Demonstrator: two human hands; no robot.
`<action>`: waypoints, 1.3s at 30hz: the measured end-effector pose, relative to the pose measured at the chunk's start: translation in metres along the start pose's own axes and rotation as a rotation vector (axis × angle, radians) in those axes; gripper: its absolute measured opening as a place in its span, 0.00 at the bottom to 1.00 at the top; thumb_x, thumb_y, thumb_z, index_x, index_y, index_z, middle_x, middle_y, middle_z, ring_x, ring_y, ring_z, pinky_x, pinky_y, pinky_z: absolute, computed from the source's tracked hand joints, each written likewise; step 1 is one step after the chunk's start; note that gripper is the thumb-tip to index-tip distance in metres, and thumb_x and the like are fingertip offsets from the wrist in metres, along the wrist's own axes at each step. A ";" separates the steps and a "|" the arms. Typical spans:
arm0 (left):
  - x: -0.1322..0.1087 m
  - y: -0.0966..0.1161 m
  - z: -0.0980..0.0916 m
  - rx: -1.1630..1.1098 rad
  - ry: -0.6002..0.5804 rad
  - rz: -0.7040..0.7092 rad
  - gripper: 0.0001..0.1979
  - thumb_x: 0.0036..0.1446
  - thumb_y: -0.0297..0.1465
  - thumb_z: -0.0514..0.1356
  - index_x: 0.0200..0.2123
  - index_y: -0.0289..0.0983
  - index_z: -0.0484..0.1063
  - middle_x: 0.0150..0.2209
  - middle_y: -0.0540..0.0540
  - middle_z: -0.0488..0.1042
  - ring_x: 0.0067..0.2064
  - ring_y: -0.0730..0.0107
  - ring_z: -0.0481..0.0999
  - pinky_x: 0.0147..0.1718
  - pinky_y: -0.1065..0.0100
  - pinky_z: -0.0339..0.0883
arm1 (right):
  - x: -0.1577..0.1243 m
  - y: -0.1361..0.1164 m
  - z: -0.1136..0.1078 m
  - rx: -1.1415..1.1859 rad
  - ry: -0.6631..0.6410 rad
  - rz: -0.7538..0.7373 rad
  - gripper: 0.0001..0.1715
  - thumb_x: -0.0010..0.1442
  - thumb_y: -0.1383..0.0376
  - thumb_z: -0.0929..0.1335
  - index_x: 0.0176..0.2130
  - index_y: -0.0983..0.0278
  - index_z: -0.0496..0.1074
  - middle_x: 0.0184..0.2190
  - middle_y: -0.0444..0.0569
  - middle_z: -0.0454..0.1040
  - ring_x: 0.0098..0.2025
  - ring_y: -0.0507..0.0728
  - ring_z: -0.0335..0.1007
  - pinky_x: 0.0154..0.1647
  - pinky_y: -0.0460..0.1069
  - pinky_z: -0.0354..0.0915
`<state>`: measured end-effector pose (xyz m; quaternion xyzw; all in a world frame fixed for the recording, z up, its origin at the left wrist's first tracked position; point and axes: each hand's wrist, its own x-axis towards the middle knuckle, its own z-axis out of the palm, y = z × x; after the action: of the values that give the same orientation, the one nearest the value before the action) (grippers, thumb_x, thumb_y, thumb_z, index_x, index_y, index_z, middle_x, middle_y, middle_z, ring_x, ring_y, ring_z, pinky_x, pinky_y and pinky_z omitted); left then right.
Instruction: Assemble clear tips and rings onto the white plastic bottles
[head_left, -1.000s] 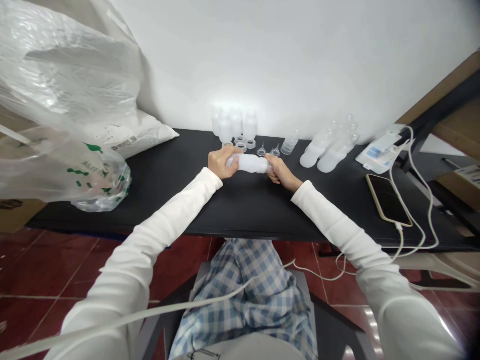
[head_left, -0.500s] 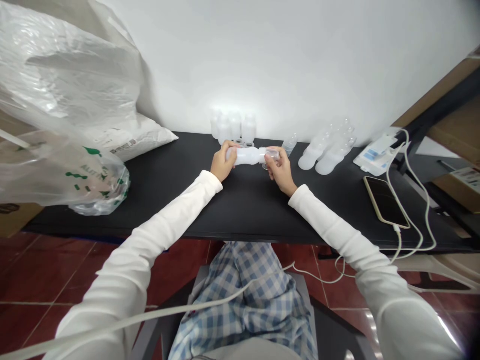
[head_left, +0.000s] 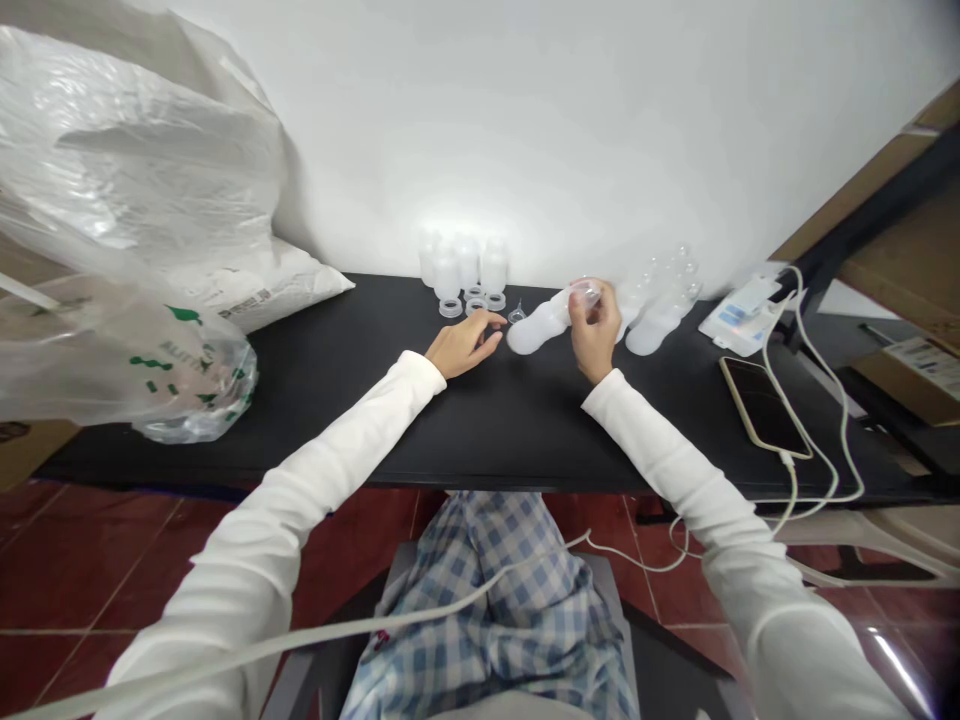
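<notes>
My right hand is closed around the top of a translucent white bottle, holding it tilted with its base low to the left, above the black table. My left hand rests on the table with fingers loosely spread and nothing in them, just left of the bottle. Beyond that hand stand a few upright bottles, with loose rings and a small clear teat in front of them. Finished bottles lie in a row right of my right hand.
A large plastic bag and a white sack fill the table's left end. A phone on a white cable and a flat white packet lie at the right. A white wall backs the table.
My left hand let go of the bottle and came down onto the table. My right hand carried the bottle to the right, toward the row of lying bottles.
</notes>
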<state>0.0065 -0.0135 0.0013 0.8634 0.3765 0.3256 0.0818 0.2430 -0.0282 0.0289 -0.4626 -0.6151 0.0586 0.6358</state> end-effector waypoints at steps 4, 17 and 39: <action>0.002 0.005 -0.001 0.097 0.017 -0.100 0.14 0.69 0.35 0.52 0.51 0.38 0.72 0.50 0.43 0.76 0.41 0.69 0.79 0.38 0.70 0.71 | 0.013 0.019 -0.015 -0.268 0.124 -0.216 0.28 0.68 0.40 0.59 0.42 0.61 0.69 0.41 0.52 0.68 0.47 0.60 0.70 0.51 0.60 0.70; 0.008 -0.020 0.012 0.189 0.174 -0.217 0.14 0.63 0.28 0.55 0.51 0.32 0.70 0.52 0.33 0.71 0.55 0.50 0.73 0.59 0.50 0.67 | 0.028 0.051 -0.028 -0.466 0.106 -0.244 0.32 0.71 0.44 0.56 0.61 0.62 0.57 0.55 0.59 0.66 0.55 0.63 0.71 0.57 0.64 0.67; 0.002 -0.025 0.015 0.251 0.173 -0.460 0.34 0.58 0.30 0.56 0.67 0.27 0.56 0.70 0.24 0.52 0.73 0.40 0.52 0.69 0.44 0.51 | 0.035 0.056 -0.038 -0.837 -0.131 -0.195 0.34 0.71 0.52 0.56 0.68 0.68 0.55 0.67 0.66 0.60 0.71 0.66 0.53 0.71 0.70 0.46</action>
<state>0.0019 0.0070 -0.0188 0.7276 0.6057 0.3218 0.0137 0.3111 0.0059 0.0246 -0.6157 -0.6657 -0.2269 0.3554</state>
